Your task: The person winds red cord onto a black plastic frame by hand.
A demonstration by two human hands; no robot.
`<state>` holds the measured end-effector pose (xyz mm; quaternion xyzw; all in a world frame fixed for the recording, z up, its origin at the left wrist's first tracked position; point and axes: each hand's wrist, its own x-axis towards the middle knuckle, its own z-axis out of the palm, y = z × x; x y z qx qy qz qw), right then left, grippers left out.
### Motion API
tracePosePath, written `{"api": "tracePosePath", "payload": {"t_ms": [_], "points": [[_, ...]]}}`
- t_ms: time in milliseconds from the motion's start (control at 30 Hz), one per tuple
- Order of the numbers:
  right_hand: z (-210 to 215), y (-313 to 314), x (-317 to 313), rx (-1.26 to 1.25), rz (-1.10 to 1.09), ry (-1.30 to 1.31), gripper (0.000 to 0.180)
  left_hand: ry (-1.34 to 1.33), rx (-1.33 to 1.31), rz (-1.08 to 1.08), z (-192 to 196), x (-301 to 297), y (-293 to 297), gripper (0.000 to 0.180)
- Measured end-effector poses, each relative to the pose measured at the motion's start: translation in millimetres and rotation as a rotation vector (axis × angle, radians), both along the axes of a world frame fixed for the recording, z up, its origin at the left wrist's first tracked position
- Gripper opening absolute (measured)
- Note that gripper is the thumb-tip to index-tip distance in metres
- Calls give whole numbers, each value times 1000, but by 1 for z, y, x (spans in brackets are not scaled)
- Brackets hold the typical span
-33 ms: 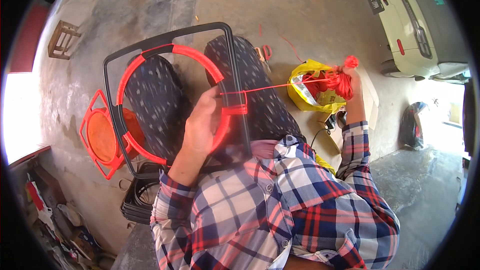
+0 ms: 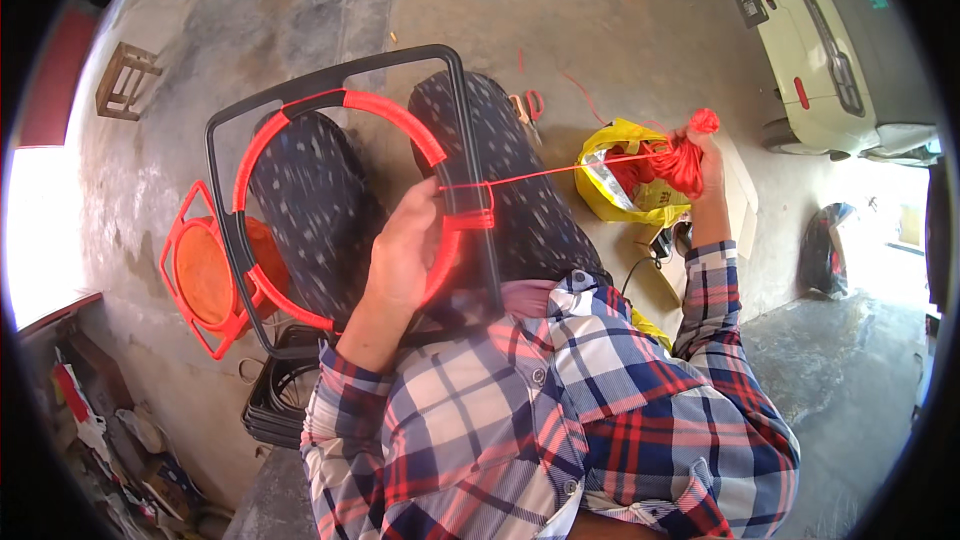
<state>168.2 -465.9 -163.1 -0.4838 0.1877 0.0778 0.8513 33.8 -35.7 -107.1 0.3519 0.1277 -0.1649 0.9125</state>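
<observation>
Across my lap lies a black frame (image 2: 459, 90) with rounded corners and a ring (image 2: 398, 118) inside it, much of the ring wrapped in red cord. My left hand (image 2: 400, 255) is closed on the frame's right side, near a red cord binding (image 2: 468, 221) that joins the ring to the frame's bar. From there a taut red cord (image 2: 560, 172) runs right to a bundle of red cord (image 2: 682, 168). My right hand (image 2: 708, 155) is closed round that bundle, held out above a yellow bag (image 2: 590, 182). The bundle hides part of its fingers.
Orange-handled scissors (image 2: 533, 106) lie on the floor beyond my knee. At left sits an orange frame with a round centre (image 2: 200, 270); black frames (image 2: 265, 405) are stacked near my left elbow. A wooden stool (image 2: 128, 80) stands far left, and a parked vehicle (image 2: 800, 30) at far right.
The cord bundle in my right hand has turned and shifted very slightly. My left hand and the frame look the same.
</observation>
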Motion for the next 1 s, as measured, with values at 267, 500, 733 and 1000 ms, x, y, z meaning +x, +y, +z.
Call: {"api": "tracePosePath", "payload": {"t_ms": [267, 500, 733, 1000], "points": [[63, 191, -56, -371, 948, -372, 54, 69, 191, -61, 2, 1, -5, 40], [59, 168, -61, -708, 1162, -279, 36, 143, 75, 39, -1, -2, -1, 30], [53, 205, -68, 730, 625, -170, 18, 200, 120, 13, -6, -2, 3, 10], [53, 209, -72, -500, 806, -598, 25, 231, 92, 40, -6, -7, 0, 7]]}}
